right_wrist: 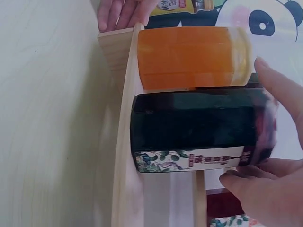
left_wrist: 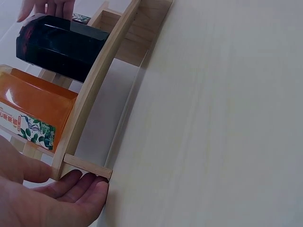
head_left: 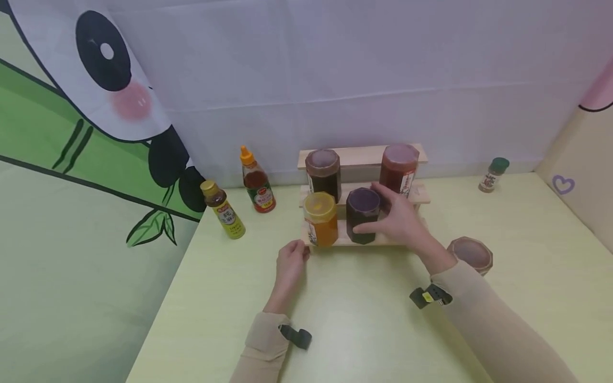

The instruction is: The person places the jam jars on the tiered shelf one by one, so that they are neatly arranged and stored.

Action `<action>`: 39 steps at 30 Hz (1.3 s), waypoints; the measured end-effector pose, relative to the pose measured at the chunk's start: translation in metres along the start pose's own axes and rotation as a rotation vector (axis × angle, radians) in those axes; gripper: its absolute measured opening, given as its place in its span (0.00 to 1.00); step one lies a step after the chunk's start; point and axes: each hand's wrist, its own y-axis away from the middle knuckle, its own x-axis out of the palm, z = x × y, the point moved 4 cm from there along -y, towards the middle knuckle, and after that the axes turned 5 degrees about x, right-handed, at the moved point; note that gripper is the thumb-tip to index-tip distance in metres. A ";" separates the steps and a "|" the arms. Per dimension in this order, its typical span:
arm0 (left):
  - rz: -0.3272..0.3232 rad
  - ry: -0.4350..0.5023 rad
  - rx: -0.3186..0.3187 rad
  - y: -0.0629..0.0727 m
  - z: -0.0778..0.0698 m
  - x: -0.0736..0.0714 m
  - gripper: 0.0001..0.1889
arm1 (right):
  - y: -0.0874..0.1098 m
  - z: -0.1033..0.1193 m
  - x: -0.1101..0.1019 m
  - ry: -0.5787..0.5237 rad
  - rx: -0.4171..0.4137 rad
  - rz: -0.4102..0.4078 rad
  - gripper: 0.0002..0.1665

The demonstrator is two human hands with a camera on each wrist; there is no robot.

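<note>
A stepped wooden rack stands at the table's back. My left hand holds its front left corner, thumb on the front strip and fingers curled around the end piece. On the front step sit a yellow-lidded jar of orange contents and a dark jar. My right hand is spread around the dark jar's upper part; its thumb stands apart from the lid, and the other fingertips are close to the far side. Behind are a dark brown jar and a red jar.
A yellow-capped sauce bottle and an orange-tipped sauce bottle stand left of the rack. On the right are a green-capped shaker and another jar, partly hidden by my right sleeve. A printed cloth hangs behind.
</note>
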 end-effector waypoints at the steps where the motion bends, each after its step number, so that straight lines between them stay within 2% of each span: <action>1: 0.000 0.003 0.000 0.000 0.000 0.000 0.17 | 0.003 0.001 -0.001 -0.007 -0.013 0.000 0.67; 4: 0.000 0.018 -0.007 0.001 -0.002 0.001 0.17 | 0.012 0.004 -0.004 -0.022 -0.045 0.007 0.67; 17: 0.012 0.051 -0.007 -0.001 -0.001 0.001 0.17 | 0.043 0.001 -0.023 -0.058 -0.077 0.003 0.64; 24: 0.000 0.036 -0.012 0.000 0.002 -0.001 0.17 | 0.062 0.005 -0.045 -0.001 -0.105 -0.002 0.57; 27: 0.001 0.027 -0.009 0.001 0.001 -0.001 0.17 | 0.071 0.008 -0.055 0.057 -0.116 0.009 0.56; 30: 0.008 0.032 -0.007 0.001 -0.001 -0.002 0.17 | 0.082 0.009 -0.065 0.164 -0.100 0.012 0.56; 33: 0.009 0.031 -0.001 0.001 -0.002 -0.002 0.17 | 0.092 0.005 -0.073 0.229 -0.042 0.022 0.57; 39: 0.018 0.029 0.014 0.001 -0.002 0.000 0.17 | 0.107 -0.012 -0.087 0.236 0.039 0.051 0.59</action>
